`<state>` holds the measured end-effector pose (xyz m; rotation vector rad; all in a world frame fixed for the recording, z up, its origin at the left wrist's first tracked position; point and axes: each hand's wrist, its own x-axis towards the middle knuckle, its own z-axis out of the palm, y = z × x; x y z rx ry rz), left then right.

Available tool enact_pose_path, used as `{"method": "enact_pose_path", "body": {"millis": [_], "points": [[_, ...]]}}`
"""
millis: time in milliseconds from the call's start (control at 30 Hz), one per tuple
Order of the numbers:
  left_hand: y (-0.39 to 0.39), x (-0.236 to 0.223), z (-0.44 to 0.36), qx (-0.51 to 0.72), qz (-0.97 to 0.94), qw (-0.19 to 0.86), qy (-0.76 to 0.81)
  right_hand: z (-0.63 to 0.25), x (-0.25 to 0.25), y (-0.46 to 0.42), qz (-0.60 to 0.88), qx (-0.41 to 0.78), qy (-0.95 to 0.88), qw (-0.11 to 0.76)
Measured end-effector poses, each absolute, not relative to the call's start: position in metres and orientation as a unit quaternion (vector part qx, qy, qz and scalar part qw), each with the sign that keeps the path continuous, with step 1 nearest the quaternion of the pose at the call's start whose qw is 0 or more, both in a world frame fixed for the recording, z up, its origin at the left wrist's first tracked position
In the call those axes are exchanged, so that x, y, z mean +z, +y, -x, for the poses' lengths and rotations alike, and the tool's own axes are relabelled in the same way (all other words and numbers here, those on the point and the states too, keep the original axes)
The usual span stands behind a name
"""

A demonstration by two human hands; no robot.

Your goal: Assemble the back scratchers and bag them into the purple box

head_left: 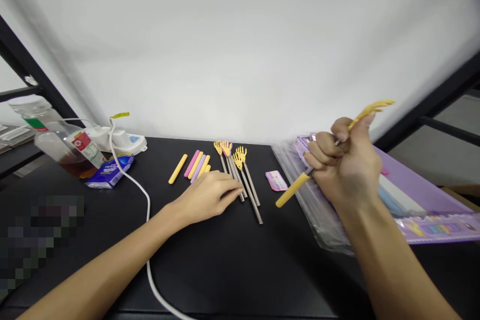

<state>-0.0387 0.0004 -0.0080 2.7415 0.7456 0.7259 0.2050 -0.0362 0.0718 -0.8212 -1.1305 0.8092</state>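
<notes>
My right hand (347,160) is raised at the right, closed round the metal shaft of a back scratcher. Its yellow claw end sticks out above my thumb, and its yellow handle (292,190) points down to the left. Low over the black table, my left hand (210,192) has its fingers bent together beside several back scratcher rods (252,192) with claw heads. Whether those fingers grip a rod cannot be made out. Loose yellow, pink and purple handles (193,165) lie behind my left hand, which partly covers some of them.
Purple packaging in clear plastic (318,220) lies on the right, with a small pink card (276,180) beside it. On the left are a bottle of brown liquid (75,147), a blue packet (110,171) and a power strip (137,144). A white cable (149,255) crosses the table (262,275).
</notes>
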Motion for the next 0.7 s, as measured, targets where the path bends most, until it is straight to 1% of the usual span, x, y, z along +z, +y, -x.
{"method": "enact_pose_path", "body": {"millis": [100,233,333,533,700], "points": [[-0.001,-0.009,0.037,0.231,-0.936,0.097,0.246,-0.191,0.069,-0.036,0.379,0.372,-0.527,0.663],[-0.001,-0.008,0.036,0.247,-0.934,0.088,0.243,-0.181,0.059,-0.033,0.402,0.361,-0.56,0.628],[-0.002,-0.006,0.035,0.254,-0.933,0.083,0.242,-0.179,0.055,-0.033,0.403,0.361,-0.564,0.624],[-0.002,-0.005,0.035,0.251,-0.936,0.08,0.234,-0.179,0.053,-0.035,0.362,0.412,-0.555,0.626],[-0.002,-0.005,0.034,0.257,-0.934,0.072,0.237,-0.18,0.045,-0.035,0.357,0.398,-0.561,0.632]]}}
